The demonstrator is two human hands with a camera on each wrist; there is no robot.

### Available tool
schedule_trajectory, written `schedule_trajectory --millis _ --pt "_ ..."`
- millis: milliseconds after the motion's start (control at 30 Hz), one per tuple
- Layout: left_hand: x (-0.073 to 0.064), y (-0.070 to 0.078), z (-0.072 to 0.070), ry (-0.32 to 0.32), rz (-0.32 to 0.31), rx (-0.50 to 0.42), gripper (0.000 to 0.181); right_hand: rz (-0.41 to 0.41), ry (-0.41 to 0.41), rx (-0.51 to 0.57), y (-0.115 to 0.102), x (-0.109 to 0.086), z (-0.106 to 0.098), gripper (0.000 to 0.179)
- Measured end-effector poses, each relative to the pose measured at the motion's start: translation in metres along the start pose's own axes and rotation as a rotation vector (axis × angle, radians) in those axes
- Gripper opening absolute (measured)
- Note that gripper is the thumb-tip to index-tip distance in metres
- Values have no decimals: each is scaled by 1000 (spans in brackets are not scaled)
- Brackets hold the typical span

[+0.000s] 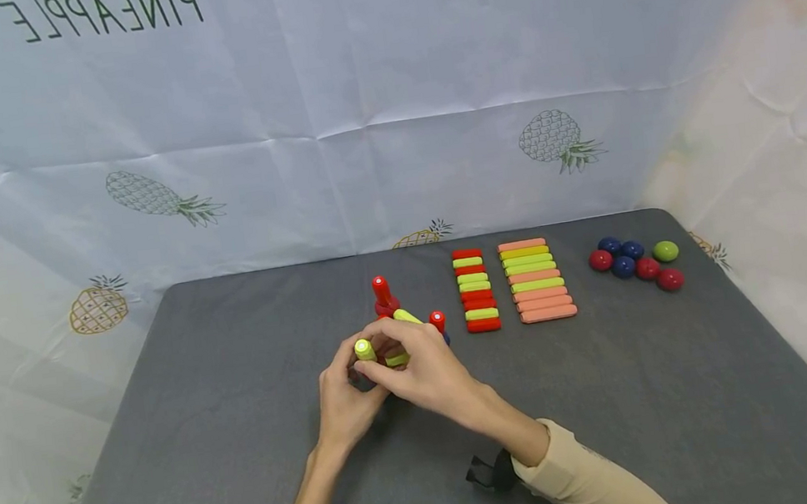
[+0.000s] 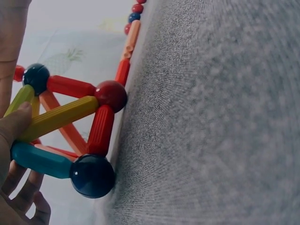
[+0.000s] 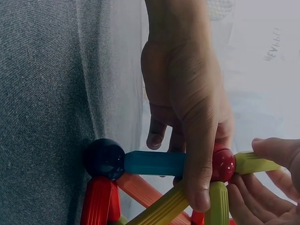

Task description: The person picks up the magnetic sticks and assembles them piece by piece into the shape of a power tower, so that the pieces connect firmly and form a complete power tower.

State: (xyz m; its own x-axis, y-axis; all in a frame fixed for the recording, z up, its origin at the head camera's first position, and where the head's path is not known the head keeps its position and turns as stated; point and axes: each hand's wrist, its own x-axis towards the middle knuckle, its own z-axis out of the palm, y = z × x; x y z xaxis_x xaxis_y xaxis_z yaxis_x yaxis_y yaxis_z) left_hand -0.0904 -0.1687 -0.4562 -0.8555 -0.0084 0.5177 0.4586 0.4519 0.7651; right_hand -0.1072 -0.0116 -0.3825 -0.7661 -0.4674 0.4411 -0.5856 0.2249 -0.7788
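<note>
A partly built frame of magnetic sticks and balls stands on the table, with a red ball [image 2: 111, 96], a dark blue ball [image 2: 93, 176], a teal stick [image 2: 44, 160] and a yellow stick [image 2: 65, 117]. My left hand [image 1: 346, 398] grips its near corner, the thumb by another red ball [image 3: 223, 165]. From that ball a lime stick [image 1: 363, 350] points upward, pinched between thumb and fingers of my right hand [image 1: 426, 371]. Behind the hands, red sticks [image 1: 381, 290] rise from other corners. The hands partly hide the frame in the head view.
On the grey table [image 1: 237, 373], right of the frame, lie a column of red and lime sticks [image 1: 477, 293] and a column of longer salmon, yellow and lime sticks [image 1: 540, 294]. Farther right are several loose balls [image 1: 624, 266]. A pineapple-printed cloth [image 1: 352, 82] hangs behind the table.
</note>
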Motion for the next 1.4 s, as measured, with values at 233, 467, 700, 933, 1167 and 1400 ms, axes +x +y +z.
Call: schedule_trajectory --millis 233,467,700,933,1167,1400 --pt "0 -1 -1 -5 0 -13 54 -15 11 -87 -2 -2 -1 33" --pt "1 -2 -1 1 5 -14 58 -130 184 -208 -14 -14 -50 33" --pt "0 -1 -1 -6 -42 -4 58 6 527 -402 35 -26 -159 25" --pt "-2 -1 -2 -7 -52 -13 60 393 351 -691 124 -42 -232 35" --pt "-1 -1 -1 -18 -37 -34 61 562 145 -795 168 -50 -243 38" --pt "1 -1 0 -39 -42 -15 60 536 84 -871 174 -49 -244 37"
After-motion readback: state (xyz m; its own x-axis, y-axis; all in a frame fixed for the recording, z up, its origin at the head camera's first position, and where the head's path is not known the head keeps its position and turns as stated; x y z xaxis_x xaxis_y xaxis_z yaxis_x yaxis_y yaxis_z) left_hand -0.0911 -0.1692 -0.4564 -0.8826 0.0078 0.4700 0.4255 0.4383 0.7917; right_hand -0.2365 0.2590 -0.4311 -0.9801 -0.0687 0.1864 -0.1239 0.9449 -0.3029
